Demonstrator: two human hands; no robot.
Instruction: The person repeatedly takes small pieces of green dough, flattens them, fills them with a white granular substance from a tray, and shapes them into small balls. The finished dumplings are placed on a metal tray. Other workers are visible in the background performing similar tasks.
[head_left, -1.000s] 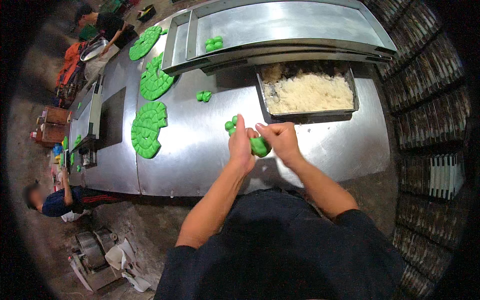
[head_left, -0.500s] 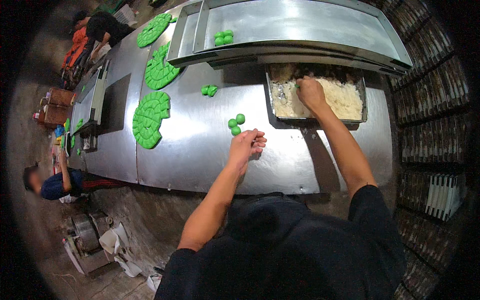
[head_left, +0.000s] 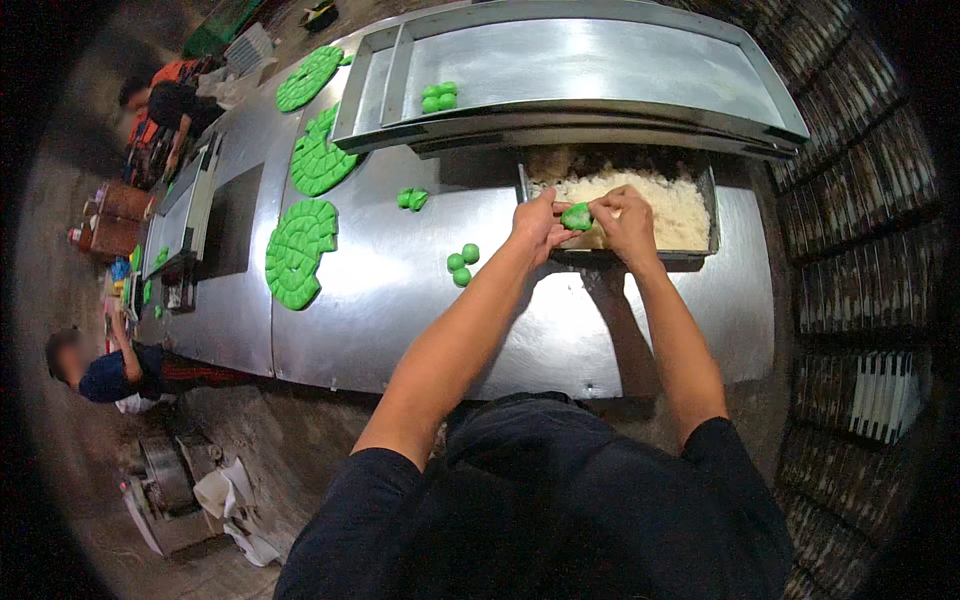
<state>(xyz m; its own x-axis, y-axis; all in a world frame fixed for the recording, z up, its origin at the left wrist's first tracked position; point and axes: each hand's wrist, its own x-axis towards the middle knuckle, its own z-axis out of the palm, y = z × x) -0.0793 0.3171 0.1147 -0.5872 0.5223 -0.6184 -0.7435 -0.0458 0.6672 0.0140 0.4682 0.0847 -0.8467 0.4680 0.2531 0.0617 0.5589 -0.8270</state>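
A flattened piece of green dough [head_left: 576, 216] lies across the fingers of my left hand [head_left: 540, 225], with a pale patch showing at its middle. My right hand [head_left: 628, 222] pinches the right edge of the same piece. Both hands are over the near side of a metal bin [head_left: 714, 205] holding a crumbly cream-white filling [head_left: 665, 205]. Left of my hands, three round green dough balls [head_left: 460, 261] sit together on the steel table [head_left: 400, 330]. A small torn lump of green dough [head_left: 411, 199] lies farther back.
Three large scored rounds of green dough [head_left: 298, 255] lie along the left. A long metal tray [head_left: 600, 60] with several green balls [head_left: 438, 97] spans the back. Racks of trays [head_left: 850, 270] line the right. Two people [head_left: 120, 375] work at the far left.
My right hand has come up out of the filling. My left hand has moved right from beside the balls to meet it, and the green dough now shows between them.
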